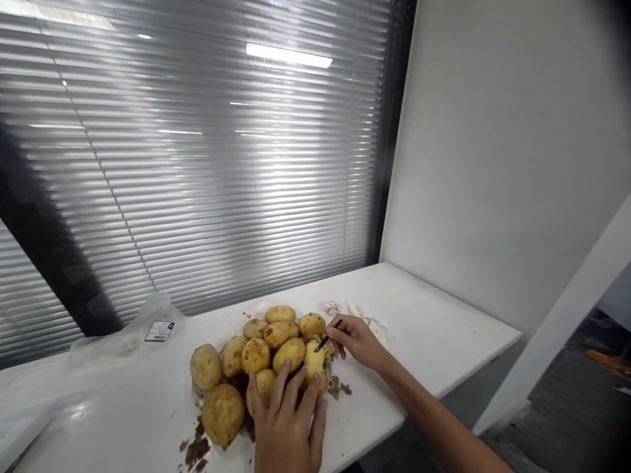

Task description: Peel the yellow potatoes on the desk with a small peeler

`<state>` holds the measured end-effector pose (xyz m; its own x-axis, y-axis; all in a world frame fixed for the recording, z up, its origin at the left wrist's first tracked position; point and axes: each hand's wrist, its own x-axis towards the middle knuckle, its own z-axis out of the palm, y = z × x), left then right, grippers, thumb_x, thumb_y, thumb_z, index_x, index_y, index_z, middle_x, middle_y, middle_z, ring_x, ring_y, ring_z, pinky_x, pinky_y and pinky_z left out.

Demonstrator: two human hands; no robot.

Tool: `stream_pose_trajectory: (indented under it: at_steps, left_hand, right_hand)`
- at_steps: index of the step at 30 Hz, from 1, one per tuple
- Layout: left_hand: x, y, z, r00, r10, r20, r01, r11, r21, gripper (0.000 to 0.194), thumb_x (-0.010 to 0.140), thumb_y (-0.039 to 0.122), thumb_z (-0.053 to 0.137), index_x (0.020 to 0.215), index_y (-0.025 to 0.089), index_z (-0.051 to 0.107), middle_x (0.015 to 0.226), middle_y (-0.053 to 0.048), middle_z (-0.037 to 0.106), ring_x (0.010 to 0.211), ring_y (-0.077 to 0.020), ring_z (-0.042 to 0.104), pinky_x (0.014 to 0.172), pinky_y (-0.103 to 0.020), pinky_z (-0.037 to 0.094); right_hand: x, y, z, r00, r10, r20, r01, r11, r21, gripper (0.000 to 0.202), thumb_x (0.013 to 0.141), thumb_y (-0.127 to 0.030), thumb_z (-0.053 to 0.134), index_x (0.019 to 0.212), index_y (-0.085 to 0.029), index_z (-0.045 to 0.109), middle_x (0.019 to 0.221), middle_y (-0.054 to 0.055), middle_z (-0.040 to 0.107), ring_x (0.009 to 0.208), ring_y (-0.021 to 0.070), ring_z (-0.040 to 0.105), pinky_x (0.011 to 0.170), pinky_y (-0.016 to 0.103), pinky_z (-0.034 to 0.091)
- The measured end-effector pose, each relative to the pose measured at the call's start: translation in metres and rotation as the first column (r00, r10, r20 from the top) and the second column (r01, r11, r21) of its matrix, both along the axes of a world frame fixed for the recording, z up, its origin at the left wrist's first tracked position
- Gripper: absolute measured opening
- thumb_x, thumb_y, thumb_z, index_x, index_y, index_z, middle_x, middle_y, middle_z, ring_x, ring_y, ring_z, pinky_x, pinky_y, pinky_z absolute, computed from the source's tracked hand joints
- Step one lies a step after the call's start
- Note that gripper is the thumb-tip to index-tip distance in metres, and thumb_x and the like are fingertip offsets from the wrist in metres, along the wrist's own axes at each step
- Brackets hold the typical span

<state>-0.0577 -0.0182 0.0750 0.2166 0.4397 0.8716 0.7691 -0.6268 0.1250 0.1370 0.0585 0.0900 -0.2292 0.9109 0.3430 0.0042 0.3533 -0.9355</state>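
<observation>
Several yellow-brown potatoes (280,334) lie heaped together on the white table (419,322). My left hand (288,420) reaches over the near side of the heap, its fingers stretched out and spread across the front potatoes. In a pinch, my right hand (355,339) grips a thin dark stick-like tool (328,336); its exact kind is too small to make out. The tool's tip touches or nearly touches a pale, partly peeled potato (314,359) at the heap's right side. Part of that potato sits behind my left fingers.
Brown peel scraps (197,449) are scattered at the front left, with more bits (339,387) on the right. A clear plastic bag (133,332) with a label lies at the back left. Window blinds (207,171) and a white wall (497,144) border the table.
</observation>
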Motion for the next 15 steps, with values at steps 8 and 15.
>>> stream_pose_trajectory:
  at_steps: [8, 15]
  left_hand:
    - [0.0006, -0.0005, -0.0025, 1.0, -0.006, -0.014, 0.006, 1.0, -0.002, 0.026, 0.095, 0.032, 0.045, 0.106, 0.028, 0.068, 0.108, -0.001, 0.07, 0.117, -0.0233, 0.056, 0.118, -0.059, 0.007]
    - [-0.0029, -0.0024, 0.0001, 0.997, -0.006, -0.073, 0.004, 1.0, -0.025, 0.025, 0.093, 0.029, 0.048, 0.11, 0.029, 0.067, 0.112, 0.001, 0.069, 0.117, -0.0229, 0.056, 0.119, -0.059, 0.004]
  right_hand:
    - [-0.0008, -0.0022, -0.0014, 1.0, -0.026, -0.009, 0.026, 1.0, -0.014, 0.033, 0.087, -0.049, 0.066, 0.077, -0.018, 0.06, 0.052, -0.003, 0.061, 0.038, 0.0094, 0.049, 0.039, 0.021, 0.04]
    - [-0.0021, -0.0047, -0.0024, 0.998, -0.058, 0.018, 0.058, 0.998, -0.014, 0.033, 0.086, -0.05, 0.066, 0.077, -0.019, 0.06, 0.049, -0.004, 0.058, 0.038, 0.01, 0.048, 0.038, 0.021, 0.037]
